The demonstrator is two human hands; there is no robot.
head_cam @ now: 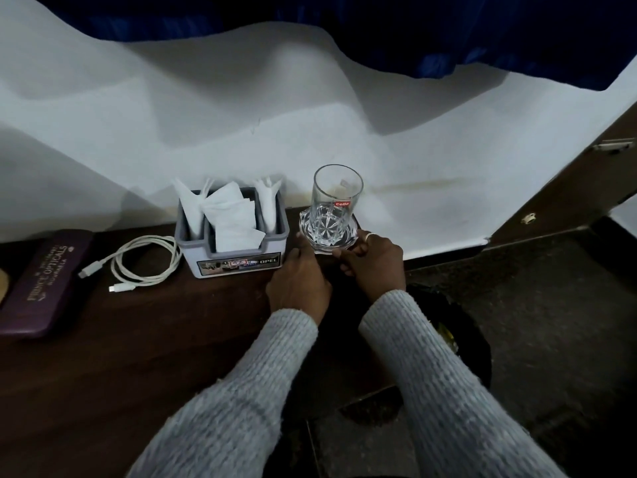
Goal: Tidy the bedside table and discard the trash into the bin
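cable (144,262) left of organiser (231,251) — glass (332,208) right

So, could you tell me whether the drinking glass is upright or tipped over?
Upright: the glass stands rim-up on a faceted coaster near the back of the table.

Dim, cool light — soft shadows on the wall (241,108), wide-angle bending at the edges, sleeves slightly blurred
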